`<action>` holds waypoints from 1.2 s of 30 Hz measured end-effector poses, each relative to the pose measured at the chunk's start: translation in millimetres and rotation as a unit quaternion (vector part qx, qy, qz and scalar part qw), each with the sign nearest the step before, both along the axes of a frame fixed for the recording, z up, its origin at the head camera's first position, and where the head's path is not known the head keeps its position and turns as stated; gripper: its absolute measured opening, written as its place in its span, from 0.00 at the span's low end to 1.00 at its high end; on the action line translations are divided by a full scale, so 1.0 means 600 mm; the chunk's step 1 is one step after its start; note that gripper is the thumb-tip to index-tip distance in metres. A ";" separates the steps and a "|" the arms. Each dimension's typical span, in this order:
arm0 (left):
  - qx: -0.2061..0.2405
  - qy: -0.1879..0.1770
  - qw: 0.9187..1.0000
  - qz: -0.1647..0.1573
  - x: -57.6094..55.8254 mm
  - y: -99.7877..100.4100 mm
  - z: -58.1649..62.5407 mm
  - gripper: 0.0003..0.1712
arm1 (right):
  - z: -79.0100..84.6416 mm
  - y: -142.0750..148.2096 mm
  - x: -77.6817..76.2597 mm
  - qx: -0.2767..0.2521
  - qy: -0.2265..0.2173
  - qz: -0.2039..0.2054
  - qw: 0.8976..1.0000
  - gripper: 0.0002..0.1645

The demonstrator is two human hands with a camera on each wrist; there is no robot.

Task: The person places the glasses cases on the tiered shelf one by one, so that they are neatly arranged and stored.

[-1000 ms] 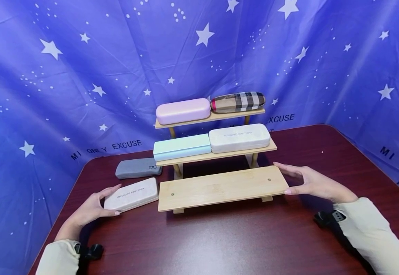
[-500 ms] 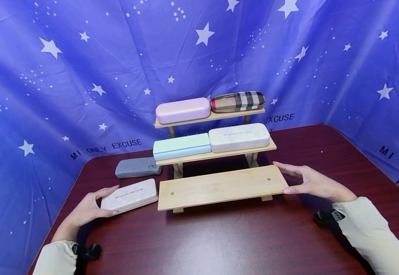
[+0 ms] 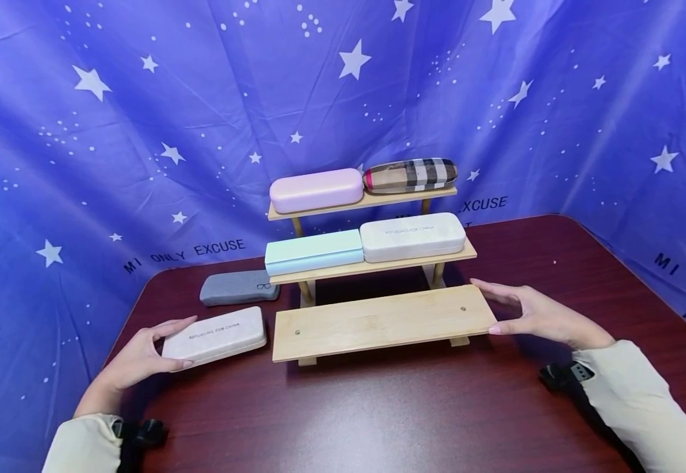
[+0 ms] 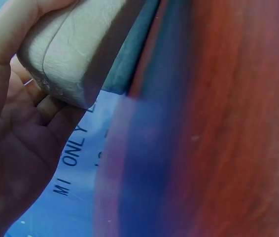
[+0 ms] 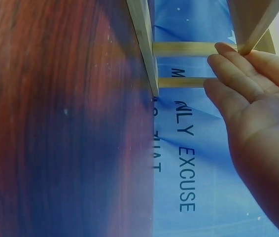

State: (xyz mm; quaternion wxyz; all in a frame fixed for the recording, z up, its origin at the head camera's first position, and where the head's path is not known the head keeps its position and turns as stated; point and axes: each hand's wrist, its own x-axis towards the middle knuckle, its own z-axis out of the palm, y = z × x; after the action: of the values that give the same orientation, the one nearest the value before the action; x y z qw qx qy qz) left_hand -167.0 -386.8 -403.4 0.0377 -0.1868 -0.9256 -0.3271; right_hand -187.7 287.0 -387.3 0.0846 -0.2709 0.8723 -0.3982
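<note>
My left hand [image 3: 136,358] holds the left end of an off-white glasses case [image 3: 215,336] with printed lettering, thumb at the near side and fingers at the far side. In the left wrist view the same case [image 4: 80,49] sits between thumb and fingers. It lies left of the three-tier wooden display stand, a small gap from its lowest shelf [image 3: 378,322]. My right hand [image 3: 541,315] grips that shelf's right end, thumb at the front corner and fingertips at the back corner. The right wrist view shows this hand's fingers [image 5: 233,79] reaching against the board.
A grey glasses case [image 3: 239,288] lies behind the held one. The middle tier bears a light-blue case [image 3: 313,253] and a white case [image 3: 412,236]. On the top tier are a pink case [image 3: 316,190] and a plaid case [image 3: 411,176]. A starry blue curtain [image 3: 201,98] surrounds the table.
My left hand has drawn the off-white glasses case leftward, away from the lowest shelf's left end. The right hand and the stand have stayed in place.
</note>
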 end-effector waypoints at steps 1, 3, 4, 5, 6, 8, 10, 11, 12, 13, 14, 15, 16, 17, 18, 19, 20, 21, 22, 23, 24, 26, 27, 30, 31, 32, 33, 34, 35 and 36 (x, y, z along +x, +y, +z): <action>0.001 0.004 1.000 -0.006 0.000 -0.001 0.004 0.43 | 0.000 0.000 0.001 0.001 0.000 -0.001 1.000 0.45; 0.006 0.011 1.000 -0.014 0.001 -0.001 0.013 0.43 | 0.000 0.001 0.001 0.000 0.000 -0.002 1.000 0.44; 0.008 0.014 1.000 -0.015 0.001 -0.001 0.017 0.43 | 0.000 0.001 0.002 0.000 -0.001 -0.002 1.000 0.44; 0.008 0.016 1.000 -0.016 0.002 -0.002 0.021 0.43 | -0.001 0.001 0.002 -0.001 0.000 -0.002 1.000 0.44; 0.012 0.016 1.000 -0.016 0.003 -0.002 0.025 0.43 | 0.000 0.001 0.002 -0.001 -0.001 -0.004 1.000 0.44; 0.014 0.016 1.000 -0.014 0.003 -0.002 0.031 0.44 | 0.000 0.002 0.002 -0.003 0.000 -0.003 1.000 0.45; 0.014 0.013 1.000 -0.012 0.003 -0.003 0.038 0.44 | -0.001 0.002 0.002 -0.004 0.000 -0.002 1.000 0.45; 0.014 0.011 1.000 -0.010 0.003 -0.003 0.041 0.43 | 0.000 0.003 0.002 -0.003 0.001 -0.003 1.000 0.45; 0.015 0.008 1.000 -0.010 0.004 -0.003 0.044 0.44 | 0.000 0.003 0.002 -0.004 0.000 -0.004 1.000 0.45; 0.015 0.008 1.000 -0.012 0.004 -0.003 0.048 0.43 | 0.000 0.003 0.002 -0.004 -0.001 -0.004 1.000 0.45; 0.016 0.007 1.000 -0.014 0.005 -0.003 0.052 0.43 | 0.000 0.003 0.002 -0.005 -0.002 -0.005 1.000 0.45; 0.016 0.008 1.000 -0.015 0.007 -0.001 0.058 0.43 | -0.001 0.003 0.002 -0.006 -0.003 -0.005 1.000 0.45; 0.017 0.009 1.000 -0.016 0.008 0.001 0.062 0.43 | 0.000 0.003 0.003 -0.006 -0.005 -0.006 1.000 0.45; 0.018 0.012 1.000 -0.018 0.010 0.003 0.067 0.43 | 0.000 0.003 0.003 -0.008 -0.005 -0.005 1.000 0.45; 0.020 0.015 0.999 -0.020 0.012 0.005 0.072 0.43 | -0.001 0.003 0.003 -0.008 -0.006 -0.005 1.000 0.45; 0.020 0.020 0.999 -0.021 0.013 0.008 0.077 0.43 | -0.001 0.003 0.002 -0.009 -0.006 -0.004 1.000 0.45; 0.020 0.022 0.999 -0.023 0.015 0.010 0.083 0.43 | -0.001 0.003 0.002 -0.010 -0.004 -0.002 1.000 0.45; 0.021 0.026 0.999 -0.024 0.017 0.013 0.087 0.43 | -0.001 0.003 0.002 -0.010 -0.003 0.000 1.000 0.44; 0.022 0.030 0.999 -0.025 0.018 0.015 0.092 0.43 | -0.001 0.003 0.001 -0.012 0.000 0.002 1.000 0.44; 0.022 0.032 0.999 -0.028 0.019 0.018 0.097 0.43 | -0.002 0.003 0.001 -0.013 0.003 0.006 1.000 0.44; 0.023 0.035 0.999 -0.031 0.020 0.020 0.101 0.43 | -0.002 0.003 0.001 -0.014 0.005 0.009 1.000 0.44; 0.023 0.041 0.998 -0.037 0.022 0.025 0.109 0.43 | -0.003 0.003 0.001 -0.017 0.010 0.017 1.000 0.44; 0.024 0.044 0.998 -0.042 0.022 0.028 0.112 0.43 | -0.004 0.003 0.000 -0.017 0.012 0.019 1.000 0.44; 0.023 0.051 0.997 -0.053 0.024 0.039 0.121 0.43 | -0.006 0.004 0.000 -0.017 0.013 0.019 1.000 0.44; 0.022 0.053 0.997 -0.057 0.024 0.043 0.123 0.43 | -0.006 0.004 0.000 -0.016 0.012 0.017 1.000 0.44; 0.021 0.057 0.996 -0.061 0.024 0.048 0.125 0.43 | -0.006 0.004 -0.001 -0.016 0.012 0.016 1.000 0.44; 0.020 0.060 0.996 -0.065 0.025 0.053 0.127 0.43 | -0.007 0.004 -0.002 -0.016 0.010 0.013 1.000 0.44; 0.019 0.065 0.995 -0.068 0.025 0.057 0.129 0.43 | -0.007 0.004 -0.002 -0.015 0.008 0.011 1.000 0.44; 0.018 0.070 0.995 -0.073 0.025 0.062 0.130 0.44 | -0.007 0.003 -0.002 -0.014 0.007 0.009 1.000 0.44; 0.018 0.077 0.994 -0.080 0.025 0.066 0.131 0.44 | -0.008 0.003 -0.003 -0.014 0.005 0.007 1.000 0.45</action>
State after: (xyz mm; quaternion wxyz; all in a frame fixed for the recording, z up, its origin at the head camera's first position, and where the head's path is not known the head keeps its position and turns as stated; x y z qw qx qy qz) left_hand -152.2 -347.0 -324.6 0.0855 -0.2839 -0.8961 -0.3302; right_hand -189.4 288.8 -392.0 0.0796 -0.2804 0.8649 -0.4086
